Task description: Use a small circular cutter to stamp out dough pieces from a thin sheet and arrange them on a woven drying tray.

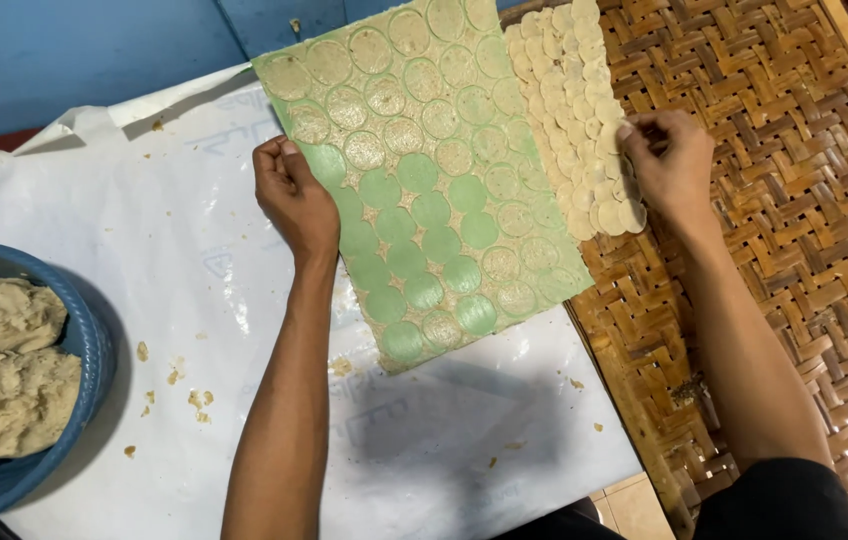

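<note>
Woven bamboo tray (804,220) takes up the whole right side, dark brown weave, running off the frame at top and bottom. White plastic sheet (194,260) covers the tabletop to its left, creased, with dough crumbs (172,376) scattered on it. Blue basin (94,345) sits at the left edge, partly out of view, holding a heap of pale brown dough (4,365). Green plastic sheet (434,190) lies tilted on the white one, its right edge meeting the tray; thin dough is rolled over it and cut into rows of round discs, with bare green circles through the middle and lower part where discs are gone. Pale dough discs (574,110) lie in overlapping rows on the tray just beside the green sheet. My left hand (294,200) rests knuckles-up on the left edge of the green sheet, fingers curled under; whether it grips the edge I cannot tell. My right hand (672,165) is over the tray at the right side of the disc rows, thumb and fingertips pinched together on one disc. Hands well apart, the green sheet between them.
</note>
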